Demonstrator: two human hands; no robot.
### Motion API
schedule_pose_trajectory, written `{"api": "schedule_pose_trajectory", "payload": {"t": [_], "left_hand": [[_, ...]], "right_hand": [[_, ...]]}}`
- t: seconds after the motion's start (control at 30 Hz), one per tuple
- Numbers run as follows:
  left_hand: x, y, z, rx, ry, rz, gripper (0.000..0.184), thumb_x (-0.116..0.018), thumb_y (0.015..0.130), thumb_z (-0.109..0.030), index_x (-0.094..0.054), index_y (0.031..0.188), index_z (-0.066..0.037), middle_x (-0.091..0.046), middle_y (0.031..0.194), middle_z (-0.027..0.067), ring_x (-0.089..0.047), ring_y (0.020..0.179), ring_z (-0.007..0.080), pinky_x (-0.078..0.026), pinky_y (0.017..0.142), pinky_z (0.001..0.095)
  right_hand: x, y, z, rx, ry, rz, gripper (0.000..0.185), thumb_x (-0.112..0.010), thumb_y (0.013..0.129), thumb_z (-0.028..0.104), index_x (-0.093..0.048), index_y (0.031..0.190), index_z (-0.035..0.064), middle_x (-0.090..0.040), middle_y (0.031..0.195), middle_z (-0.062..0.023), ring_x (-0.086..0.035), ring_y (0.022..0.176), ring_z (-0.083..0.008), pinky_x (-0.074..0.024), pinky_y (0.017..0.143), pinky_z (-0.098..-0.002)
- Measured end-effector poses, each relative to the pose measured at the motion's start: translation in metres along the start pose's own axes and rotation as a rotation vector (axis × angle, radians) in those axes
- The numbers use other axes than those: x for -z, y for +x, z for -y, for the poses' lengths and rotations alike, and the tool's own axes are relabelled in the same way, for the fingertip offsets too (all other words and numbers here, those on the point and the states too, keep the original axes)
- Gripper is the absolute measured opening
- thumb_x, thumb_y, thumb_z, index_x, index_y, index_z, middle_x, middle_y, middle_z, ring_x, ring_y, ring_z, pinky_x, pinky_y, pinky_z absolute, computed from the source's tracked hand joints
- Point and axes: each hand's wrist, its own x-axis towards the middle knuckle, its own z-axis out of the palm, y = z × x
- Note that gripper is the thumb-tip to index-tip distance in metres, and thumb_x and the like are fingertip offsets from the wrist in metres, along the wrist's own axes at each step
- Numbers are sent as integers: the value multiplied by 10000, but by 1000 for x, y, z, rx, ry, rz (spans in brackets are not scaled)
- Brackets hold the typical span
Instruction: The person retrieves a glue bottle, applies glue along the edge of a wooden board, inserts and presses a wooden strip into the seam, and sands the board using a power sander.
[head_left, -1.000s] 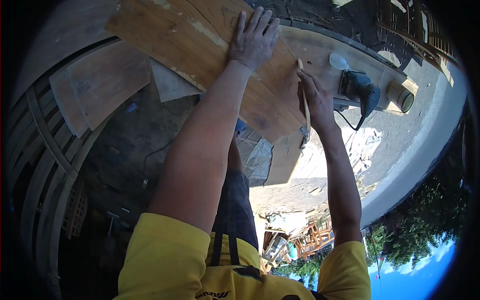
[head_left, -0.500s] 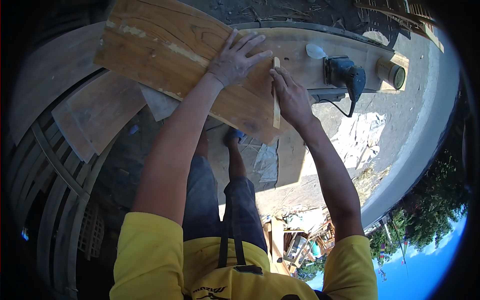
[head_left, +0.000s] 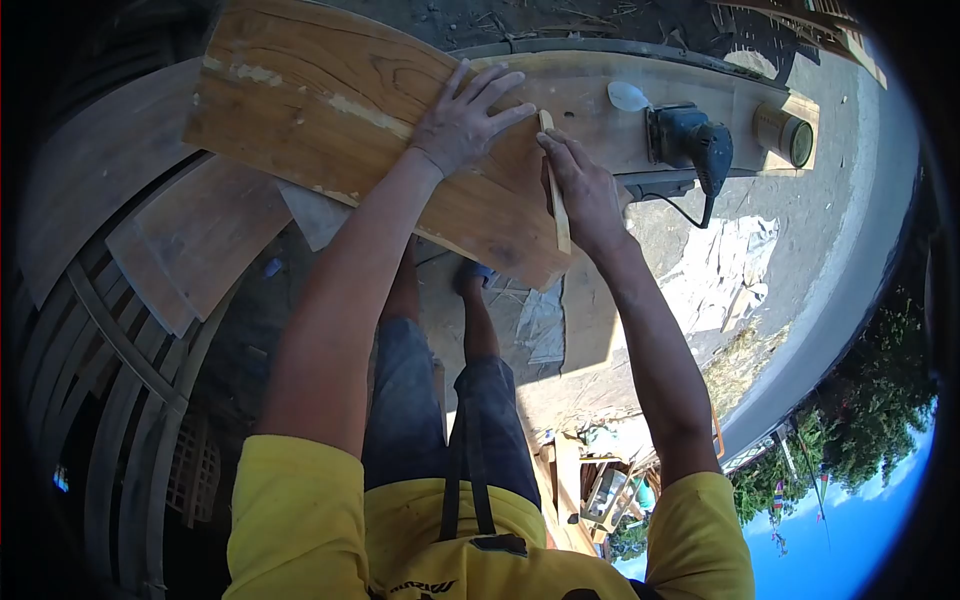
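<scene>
A wide brown wooden board (head_left: pixel 300 125) with pale patches of filler lies at a slant across the workbench. My left hand (head_left: pixel 462 122) rests flat on its face, fingers spread. At the board's right end, my right hand (head_left: pixel 585 195) is closed round a narrow pale wooden strip (head_left: pixel 561 225). The strip runs along the board's end edge, its lower tip near the board's front corner. Part of it is hidden behind my fingers, and whether it is fixed to the board I cannot tell.
On the bench plank (head_left: pixel 590 85) right of the board are a power sander (head_left: pixel 690 140) with a cord, a white plastic piece (head_left: pixel 628 96) and a tin can (head_left: pixel 783 136). More wooden panels (head_left: pixel 205 235) lie at left, by a slatted wooden frame (head_left: pixel 125 345).
My right hand and the strip have shifted slightly, and the strip now leans more, its lower end further right. My left hand stays flat on the board. The view has moved a little.
</scene>
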Motion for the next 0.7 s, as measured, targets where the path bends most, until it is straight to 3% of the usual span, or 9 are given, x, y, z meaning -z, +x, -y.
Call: {"api": "schedule_pose_trajectory", "payload": {"t": [0.17,0.3,0.7], "left_hand": [[-5,0,2,15,-124,-111,583,-692,930,-192,-581,1453,-424,-438,1623,-35,-428,1506,174,-216,1327,560],[-3,-2,3,-48,-13,-45,597,-697,915,-173,-585,1448,-416,-452,1614,-34,-455,1489,168,-222,1324,567],[-3,-1,1,-49,-25,-56,541,-707,914,-157,-638,1401,-382,-480,1577,-30,-460,1482,177,-228,1319,563]], "right_hand": [[-12,2,8,56,-150,3,478,-613,905,15,-574,1379,-33,-620,1381,-227,-625,1289,-376,-572,1011,-441],[-14,1,12,63,-188,27,484,-639,886,19,-578,1360,-61,-619,1372,-248,-626,1290,-375,-548,1059,-435],[-29,-5,17,47,-226,-56,495,-630,887,23,-565,1368,-78,-602,1377,-259,-610,1308,-379,-548,1070,-417]]}}
